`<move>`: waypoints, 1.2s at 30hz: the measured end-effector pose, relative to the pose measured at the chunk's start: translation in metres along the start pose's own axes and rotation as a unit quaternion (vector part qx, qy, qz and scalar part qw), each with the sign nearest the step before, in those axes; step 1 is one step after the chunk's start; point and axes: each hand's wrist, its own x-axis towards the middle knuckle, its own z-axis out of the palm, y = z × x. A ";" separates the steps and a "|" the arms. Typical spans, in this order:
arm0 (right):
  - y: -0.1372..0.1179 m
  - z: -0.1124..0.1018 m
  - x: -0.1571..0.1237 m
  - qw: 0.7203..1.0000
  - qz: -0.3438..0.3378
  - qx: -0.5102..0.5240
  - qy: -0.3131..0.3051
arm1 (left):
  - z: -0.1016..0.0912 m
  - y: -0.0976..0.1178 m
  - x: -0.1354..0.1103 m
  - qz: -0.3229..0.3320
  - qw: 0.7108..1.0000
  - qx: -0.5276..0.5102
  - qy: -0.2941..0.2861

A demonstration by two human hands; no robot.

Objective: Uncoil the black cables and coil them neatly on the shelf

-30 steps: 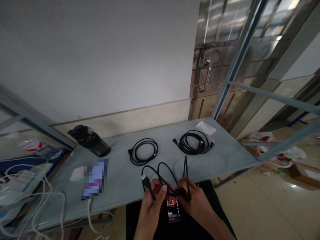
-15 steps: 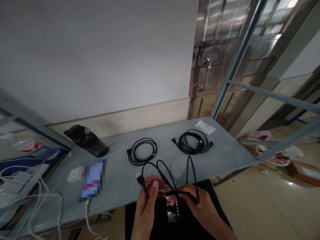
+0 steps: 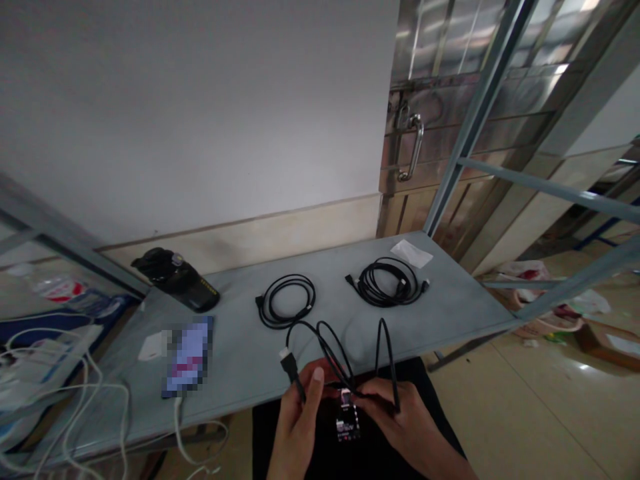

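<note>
Left hand [image 3: 297, 427] clenched on black cable [image 3: 325, 340] near its plug; right hand [image 3: 407, 427] pinching same cable further along. Coiled cable [image 3: 287, 327] lies just beyond on counter [image 3: 240, 373].

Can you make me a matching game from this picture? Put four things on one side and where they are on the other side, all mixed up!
Things:
1. black bottle
2. white paper
3. coiled black cable
4. loose black cable

Places:
A. held by the left hand and right hand
B. on its side at the back left of the table
C. in the table's far right corner
D. lying flat, near the table's right end

Right pairs: 1-B, 2-C, 3-D, 4-A
</note>
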 end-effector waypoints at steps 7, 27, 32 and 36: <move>-0.003 0.004 0.007 0.999 -0.020 -0.024 -0.021 | 0.004 -0.011 0.009 0.020 0.993 0.027 -0.116; -0.003 -0.008 0.004 0.984 -0.078 -0.131 -0.090 | 0.005 0.022 0.001 0.137 0.980 0.101 0.101; 0.006 -0.009 0.004 0.973 -0.112 -0.180 -0.089 | -0.006 0.024 0.004 0.159 0.965 0.204 0.047; 0.008 -0.011 0.005 0.955 -0.128 -0.245 -0.104 | -0.009 0.015 0.012 0.190 0.940 0.275 0.073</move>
